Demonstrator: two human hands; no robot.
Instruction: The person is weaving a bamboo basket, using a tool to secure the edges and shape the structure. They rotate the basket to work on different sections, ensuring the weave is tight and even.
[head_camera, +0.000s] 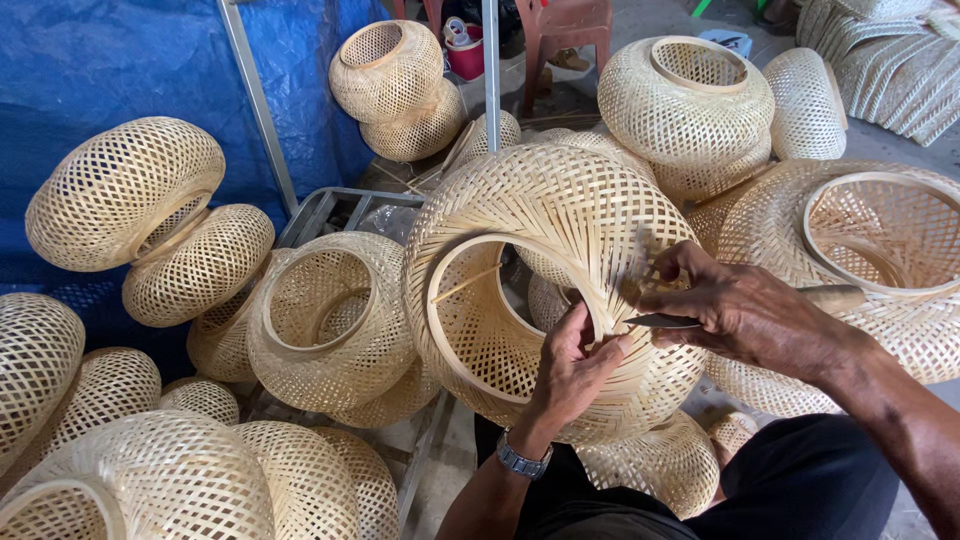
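Far left: a blue tarp (90, 60) hangs behind a heap of finished woven bamboo shades. A pair lies stacked against it (150, 215); more crowd the lower left corner (150, 480). All are pale, open-weave, rounded, with ring mouths.

Left of centre: a smaller shade (325, 315) lies on its side, mouth toward the camera, touching the one in work. Behind it stands a grey metal frame (330, 205).

Centre: the bamboo shade (540, 260) in work rests on the person's lap, tipped so its ring mouth faces lower left. One loose bamboo sliver crosses the opening.

The left hand (575, 365), a watch (522, 462) on its wrist, is half closed on the shade's rim at the lower right of the mouth, thumb on the outer weave, fingertips pinching the strips there.

The right hand (745, 310) is wrapped firmly around a knife (700, 318). Its wooden handle sticks out past the hand to the right; the dark blade points left and meets the rim strips just by the left thumb.

Handling, as judged: light, springy, hollow. The weave would flex and the thin strips could snap or splinter under a hard squeeze. The stiff ring at the mouth looks like the safest hold, or both palms spread around the belly.

Right: a big shade (880, 240), mouth up, sits near the knife handle. More are piled behind (685, 100).
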